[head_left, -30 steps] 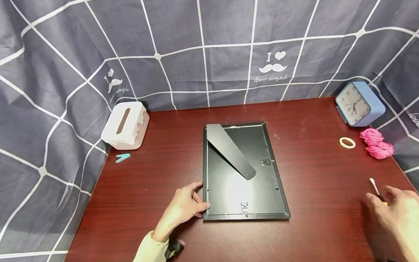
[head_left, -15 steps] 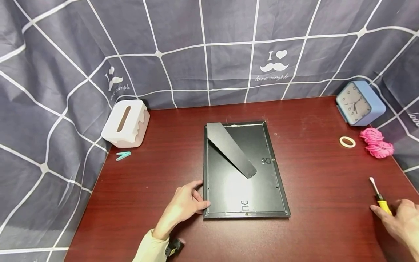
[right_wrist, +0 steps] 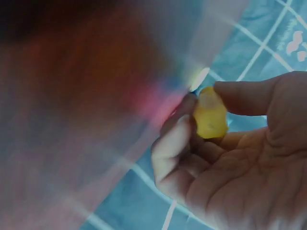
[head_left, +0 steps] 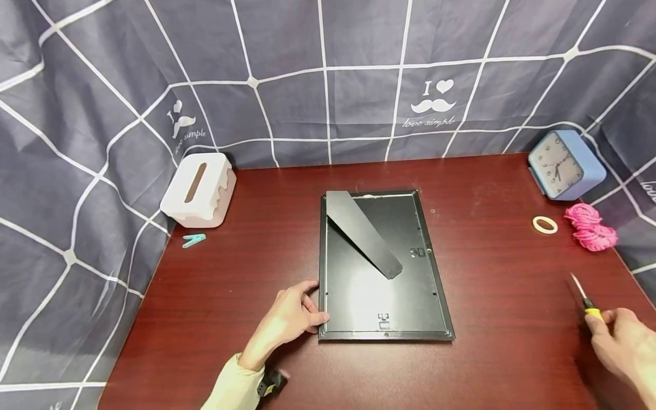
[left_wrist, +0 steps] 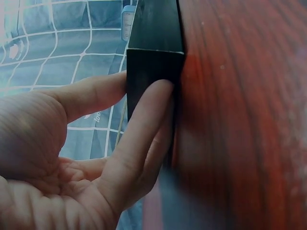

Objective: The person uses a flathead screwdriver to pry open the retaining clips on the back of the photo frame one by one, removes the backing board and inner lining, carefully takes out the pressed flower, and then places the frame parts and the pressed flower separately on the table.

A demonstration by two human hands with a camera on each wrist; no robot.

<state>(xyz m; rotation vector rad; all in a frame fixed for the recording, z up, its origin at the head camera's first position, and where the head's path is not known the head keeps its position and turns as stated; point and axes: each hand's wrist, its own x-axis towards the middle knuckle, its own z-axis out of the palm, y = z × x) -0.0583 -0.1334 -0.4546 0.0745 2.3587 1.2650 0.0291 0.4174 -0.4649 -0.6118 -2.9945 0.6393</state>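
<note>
A black rectangular picture frame lies face down in the middle of the dark red wooden table, its back panel up and its flat black easel stand slanting across the far half. Lying flat like that, the back and the small clips along its edges are open to view from above.

The left hand rests on the table at the frame's near left corner. In the left wrist view the fingers lie straight and close together against the frame's outer edge, with the thumb laid on the same edge, touching rather than gripping; it looks like a bracing hold that would stop the frame sliding.

The right hand is at the near right of the table, well apart from the frame. Its thumb and curled fingers pinch the yellow handle of a small screwdriver, and the thin metal blade points away toward the far side, slightly up off the wood as far as I can judge.

Along the right edge, farther off, sit a small ring of pale tape, a bundle of pink cord and a blue square alarm clock. At the far left stand a white tissue box and, just nearer, a teal clothes peg. Grey checked cloth hangs behind.
</note>
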